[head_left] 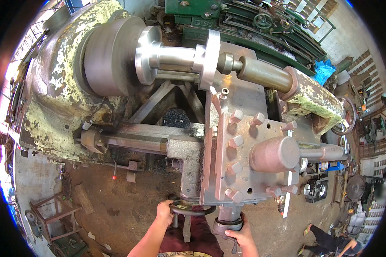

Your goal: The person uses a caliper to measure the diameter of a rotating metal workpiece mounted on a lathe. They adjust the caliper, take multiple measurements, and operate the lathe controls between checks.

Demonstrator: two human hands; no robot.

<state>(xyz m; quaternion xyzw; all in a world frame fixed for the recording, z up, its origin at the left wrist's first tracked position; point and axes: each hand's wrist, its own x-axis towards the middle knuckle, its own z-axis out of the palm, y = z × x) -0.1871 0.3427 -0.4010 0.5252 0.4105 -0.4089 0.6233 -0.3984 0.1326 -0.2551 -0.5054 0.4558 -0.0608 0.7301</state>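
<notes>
My left hand (164, 213) is closed round the left rim of a dark handwheel (193, 210) at the lathe's front. To its right, my right hand (240, 233) wraps the side of a round dial knob (225, 226) with a small crank handle below it. Above them sits the square tool post (218, 167), carrying several square-headed bolts (236, 142) and a rounded clamp handle (275, 154). A cutting tool (215, 100) points up near a bright flanged metal shaft (176, 55). That shaft spans from the chuck (111, 55) to the tailstock centre (229, 63).
The worn, paint-flaked headstock (51, 94) stands at the left, the tailstock (313, 96) at the right. A green lathe (261, 25) is behind. A red-tipped lever (114, 176) hangs below the bed. A metal cart (58, 218) stands lower left; another person (330, 244) is lower right.
</notes>
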